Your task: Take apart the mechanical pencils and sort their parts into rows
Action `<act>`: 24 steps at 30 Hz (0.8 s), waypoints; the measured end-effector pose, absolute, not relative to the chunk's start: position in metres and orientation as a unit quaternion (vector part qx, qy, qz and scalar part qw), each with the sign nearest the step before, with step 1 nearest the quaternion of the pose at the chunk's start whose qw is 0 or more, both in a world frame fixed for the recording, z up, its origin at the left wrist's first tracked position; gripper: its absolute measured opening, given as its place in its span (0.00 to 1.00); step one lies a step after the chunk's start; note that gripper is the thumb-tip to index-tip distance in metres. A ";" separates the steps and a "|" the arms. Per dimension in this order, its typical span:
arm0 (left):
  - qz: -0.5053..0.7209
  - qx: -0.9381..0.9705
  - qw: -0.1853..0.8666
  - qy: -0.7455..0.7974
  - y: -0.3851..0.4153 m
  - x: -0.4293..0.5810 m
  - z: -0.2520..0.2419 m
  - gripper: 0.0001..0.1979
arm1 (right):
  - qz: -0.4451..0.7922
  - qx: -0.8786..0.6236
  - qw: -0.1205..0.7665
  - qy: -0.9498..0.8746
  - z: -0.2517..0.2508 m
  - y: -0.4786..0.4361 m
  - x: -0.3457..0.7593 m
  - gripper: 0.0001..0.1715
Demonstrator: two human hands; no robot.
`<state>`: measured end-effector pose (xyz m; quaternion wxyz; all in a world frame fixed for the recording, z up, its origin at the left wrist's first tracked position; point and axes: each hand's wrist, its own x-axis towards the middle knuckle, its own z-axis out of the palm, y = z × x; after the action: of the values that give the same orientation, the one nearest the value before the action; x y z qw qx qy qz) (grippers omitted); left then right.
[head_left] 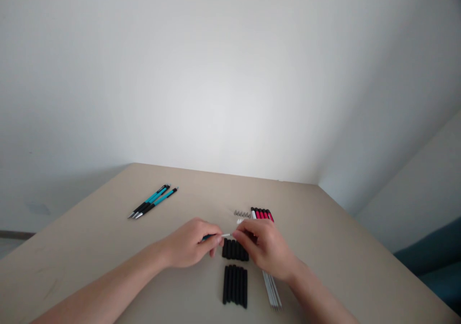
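Note:
My left hand (192, 242) pinches a pen barrel, of which a bit of blue shows between the fingers. A thin white refill (225, 235) points out of it to the right. At the refill's tip, the thumb and forefinger of my right hand (264, 242) are pressed together; whatever small thing they hold is hidden. Below the hands lie short black tubes (235, 250) in a row, with a second row of longer black tubes (235, 285) nearer to me. Under my right wrist, several white refills (272, 290) lie side by side, partly covered.
Small metal springs (242, 214) lie beyond my right hand, beside pink-and-black pen parts (262, 213) and small white pieces (239, 222). Three blue-and-black pens (153, 202) rest at the left of the beige table (201, 185). A white wall (223, 74) stands behind it.

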<state>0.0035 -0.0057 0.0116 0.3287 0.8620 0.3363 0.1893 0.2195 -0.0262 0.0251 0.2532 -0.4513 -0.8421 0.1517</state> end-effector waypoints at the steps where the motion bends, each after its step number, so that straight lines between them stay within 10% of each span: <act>1: 0.200 0.857 0.317 0.354 -0.004 0.003 0.011 0.17 | 0.142 -0.467 0.267 -0.831 0.026 -0.023 0.224 0.16; 24: 0.236 0.817 0.299 0.433 0.004 0.001 0.004 0.17 | 0.107 -0.557 0.105 -0.817 0.012 -0.005 0.246 0.11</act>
<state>0.0010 0.0045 0.0041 0.2992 0.8167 0.4333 0.2360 0.2465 -0.0045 0.0123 0.1047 -0.5570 -0.8169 0.1074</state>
